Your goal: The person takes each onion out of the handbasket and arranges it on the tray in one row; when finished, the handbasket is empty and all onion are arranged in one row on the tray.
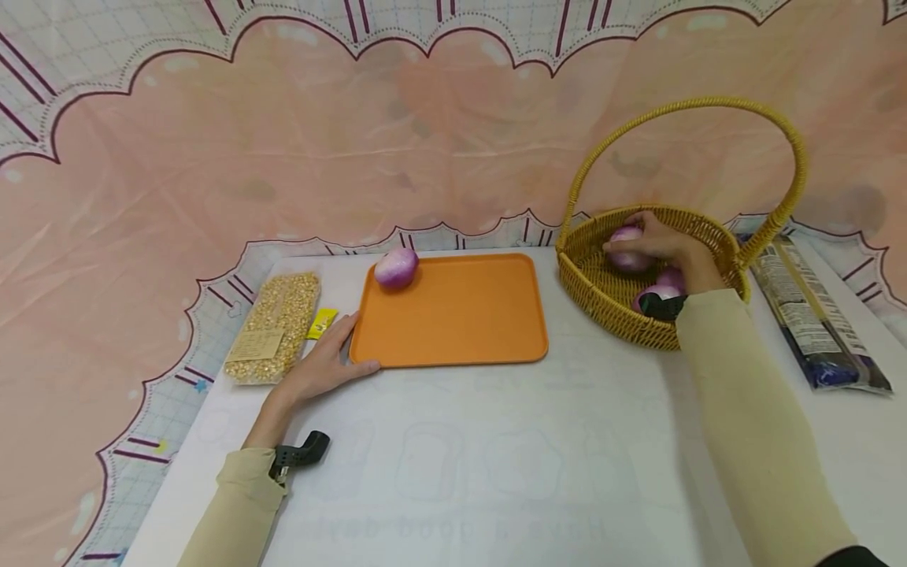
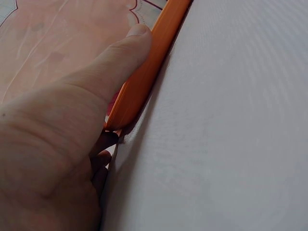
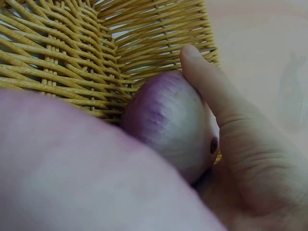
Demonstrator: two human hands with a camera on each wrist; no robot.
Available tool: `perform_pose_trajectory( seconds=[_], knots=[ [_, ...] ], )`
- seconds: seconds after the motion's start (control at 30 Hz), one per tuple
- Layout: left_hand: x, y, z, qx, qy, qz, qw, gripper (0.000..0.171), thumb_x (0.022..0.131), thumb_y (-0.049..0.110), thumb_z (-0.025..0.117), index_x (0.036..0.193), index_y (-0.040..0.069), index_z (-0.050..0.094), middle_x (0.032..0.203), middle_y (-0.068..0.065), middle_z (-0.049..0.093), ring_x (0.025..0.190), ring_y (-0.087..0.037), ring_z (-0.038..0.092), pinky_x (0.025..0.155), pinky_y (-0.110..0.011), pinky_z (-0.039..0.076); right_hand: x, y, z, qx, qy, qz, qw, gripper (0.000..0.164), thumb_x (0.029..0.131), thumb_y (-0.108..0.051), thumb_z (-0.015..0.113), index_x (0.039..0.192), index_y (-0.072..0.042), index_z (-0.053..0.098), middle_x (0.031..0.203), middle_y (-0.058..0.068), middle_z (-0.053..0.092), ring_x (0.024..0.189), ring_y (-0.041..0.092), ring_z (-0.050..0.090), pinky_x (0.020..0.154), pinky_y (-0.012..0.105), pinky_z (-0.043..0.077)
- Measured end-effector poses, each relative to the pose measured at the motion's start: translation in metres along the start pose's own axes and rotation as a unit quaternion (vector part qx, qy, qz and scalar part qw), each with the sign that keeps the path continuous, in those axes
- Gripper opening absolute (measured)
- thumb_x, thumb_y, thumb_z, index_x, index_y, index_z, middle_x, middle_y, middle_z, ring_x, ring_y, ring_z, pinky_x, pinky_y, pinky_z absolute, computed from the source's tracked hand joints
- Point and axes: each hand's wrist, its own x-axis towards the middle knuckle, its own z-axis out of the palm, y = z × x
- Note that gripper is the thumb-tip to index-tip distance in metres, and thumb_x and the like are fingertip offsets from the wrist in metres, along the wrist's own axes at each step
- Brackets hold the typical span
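Note:
In the head view my right hand is inside the wicker basket and grips a purple onion. The right wrist view has the thumb laid along the side of this onion, while its other fingers are hidden. More purple onion shows under my right wrist, partly covered by the wrist strap. My left hand rests at the near left corner of an orange tray, thumb along the front edge and fingers by the left side. Another purple onion sits at the tray's far left corner.
Left of the tray lies a clear bag of corn kernels, with a small yellow packet beside it. A dark printed package lies right of the basket. The basket's tall handle arches above my right hand.

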Motion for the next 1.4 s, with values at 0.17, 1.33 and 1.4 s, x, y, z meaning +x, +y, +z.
perform_pose_trajectory(
  seconds=[0.17, 1.33, 1.4],
  knots=[
    [-0.001, 0.000, 0.000, -0.002, -0.004, -0.003, 1.0000, 0.104, 0.083, 0.051, 0.071, 0.157, 0.013, 0.009, 0.164, -0.017, 0.009, 0.152, -0.037, 0.003, 0.119, -0.062, 0.010, -0.002, -0.002, 0.000, -0.004, 0.012, -0.006, 1.000, 0.082, 0.090, -0.048, 0.061, 0.141, 0.003, 0.023, 0.139, 0.027, 0.034, 0.121, 0.036, 0.042, 0.099, 0.041, 0.041],
    [-0.001, 0.001, -0.001, -0.001, -0.001, -0.005, 1.0000, 0.104, 0.083, 0.052, 0.071, 0.157, 0.012, 0.010, 0.164, -0.017, 0.008, 0.152, -0.038, 0.004, 0.119, -0.062, 0.010, -0.050, -0.098, 0.005, 0.095, 0.209, -0.123, 0.965, 0.058, 0.093, -0.051, 0.054, 0.139, -0.016, 0.045, 0.142, 0.010, 0.042, 0.123, 0.024, 0.045, 0.108, 0.045, 0.041],
    [-0.002, 0.001, -0.001, 0.000, -0.001, -0.007, 1.0000, 0.104, 0.083, 0.052, 0.071, 0.157, 0.013, 0.010, 0.164, -0.016, 0.009, 0.152, -0.037, 0.004, 0.120, -0.062, 0.010, -0.055, -0.099, 0.008, 0.076, 0.214, -0.127, 0.965, 0.061, 0.094, -0.052, 0.052, 0.140, -0.013, 0.043, 0.143, 0.013, 0.042, 0.124, 0.027, 0.045, 0.108, 0.049, 0.041]
  ],
)
